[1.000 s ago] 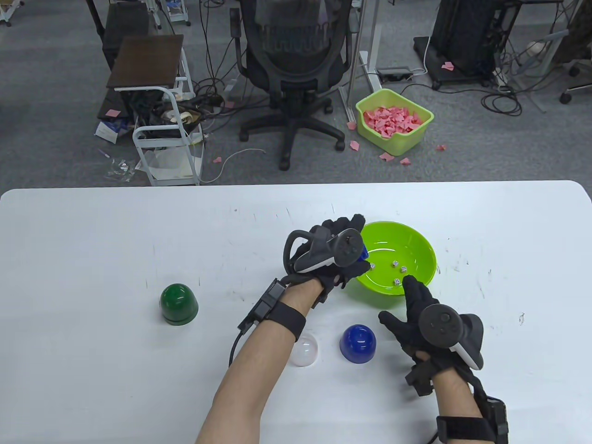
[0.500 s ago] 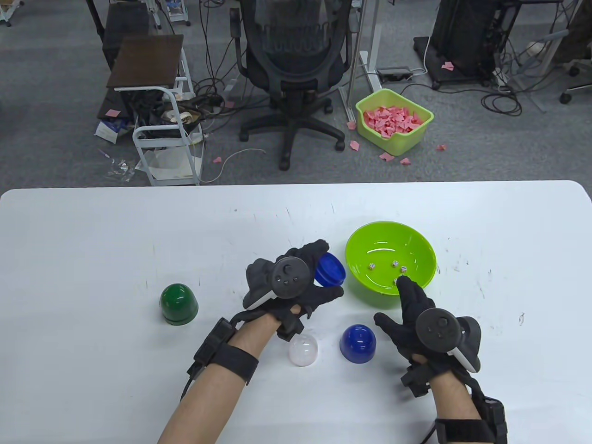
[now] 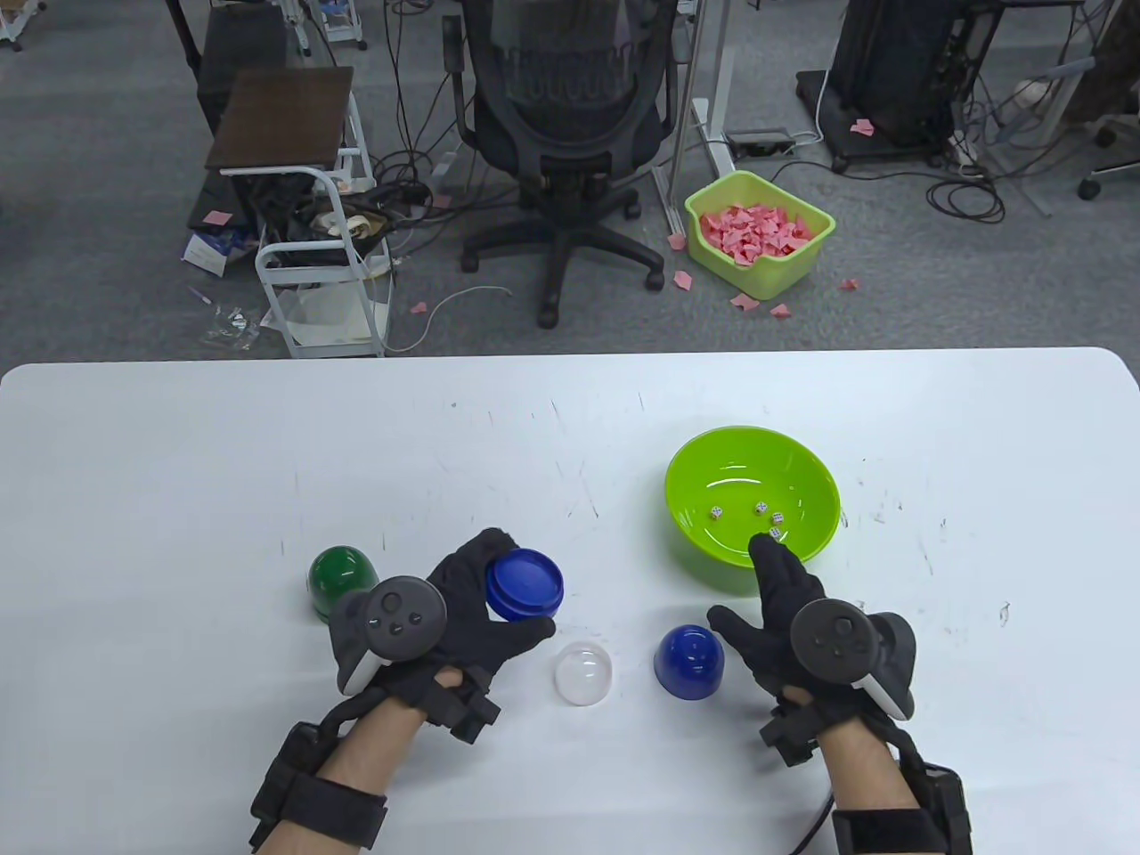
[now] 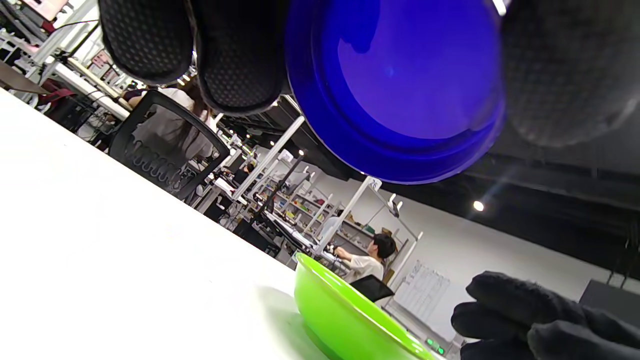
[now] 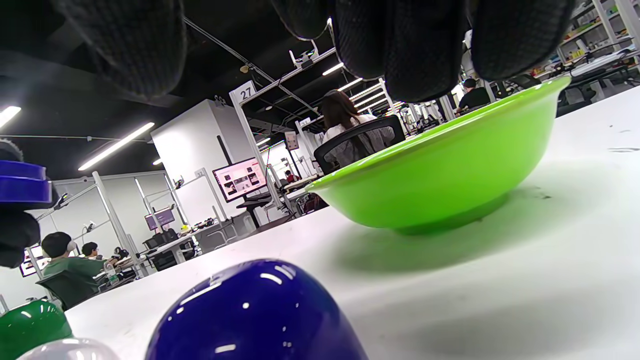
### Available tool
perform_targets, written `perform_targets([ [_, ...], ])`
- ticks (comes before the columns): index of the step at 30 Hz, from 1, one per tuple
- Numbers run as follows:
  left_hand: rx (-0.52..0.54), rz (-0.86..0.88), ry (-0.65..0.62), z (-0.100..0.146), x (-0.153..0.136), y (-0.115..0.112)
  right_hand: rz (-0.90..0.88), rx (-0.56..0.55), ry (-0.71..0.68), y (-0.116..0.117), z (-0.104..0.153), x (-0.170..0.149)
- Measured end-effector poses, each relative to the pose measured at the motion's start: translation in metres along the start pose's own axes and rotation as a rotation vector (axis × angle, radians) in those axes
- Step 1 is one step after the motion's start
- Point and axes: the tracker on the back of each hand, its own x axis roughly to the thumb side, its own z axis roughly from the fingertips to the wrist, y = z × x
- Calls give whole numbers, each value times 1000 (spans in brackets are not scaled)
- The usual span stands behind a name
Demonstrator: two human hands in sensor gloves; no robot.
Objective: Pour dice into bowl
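Observation:
A lime green bowl (image 3: 753, 508) sits on the white table (image 3: 267, 445) at right of centre and holds several small white dice (image 3: 761, 508). My left hand (image 3: 463, 614) grips a blue cup (image 3: 525, 584) left of the bowl, above the table. The cup fills the top of the left wrist view (image 4: 400, 90), held between my fingers (image 4: 235, 55). My right hand (image 3: 784, 606) is open with fingers spread, its fingertips over the bowl's near rim. The bowl also shows in the right wrist view (image 5: 450, 165).
A green dome cup (image 3: 334, 579) stands left of my left hand. A clear dome cup (image 3: 583, 674) and a blue dome cup (image 3: 688, 661) stand between my hands near the front. The table's far edge lies behind, with an office chair (image 3: 561, 134) beyond.
My left hand has drawn the blue cup away from the bowl's left rim, back and to the left, turning it upright. My right hand has slid slightly towards me.

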Motion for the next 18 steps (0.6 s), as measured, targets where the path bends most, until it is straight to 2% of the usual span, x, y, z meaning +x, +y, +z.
perform_targets([
  [7,37,84,19,19,-16,-3,47,9,-80,11,0,14],
  [13,47,71,9,24,-16,-2,110,8,-213,18,-1,45],
  [16,29,67,5,24,-18,-5,163,47,-275,22,-6,66],
  [18,20,64,2,23,-19,-7,205,111,-306,28,-10,80],
])
